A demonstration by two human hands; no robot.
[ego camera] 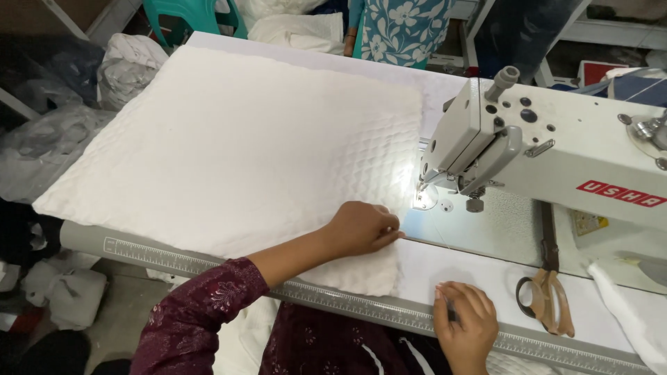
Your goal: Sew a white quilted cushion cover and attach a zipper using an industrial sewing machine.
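Cloth (pixel 229 149), white and puffy with a bumpy quilted pattern, lies flat on the surface (pixel 445 271), all of it to the left of the sewing machine (pixel 556 156). It looks spread out wide so that it cannot bunch up, and its right edge sits just beside the needle part of the sewing machine, where a small lamp shines on it. That bright spot probably helps the person see the edge.

The left hand (pixel 361 228) rests on the near right corner of the cloth, close to the sewing machine and a little in front of it. Its fingers are pressed together and seem to pinch the edge of the cloth, likely to keep that edge straight and steady. The right hand (pixel 467 325) lies in front of the sewing machine, near the ruler strip (pixel 333 300) that runs along the front edge of the surface. Its fingers are bent and close together; whether they pinch something small cannot be told.

Scissors (pixel 549 295) lie in front of the sewing machine, just to the right of the right hand, likely kept there for easy reach. More white cloth (pixel 629 305) hangs at the right side. Behind the sewing machine stands a person in a flowered dress (pixel 399 31), next to a green chair (pixel 191 14).
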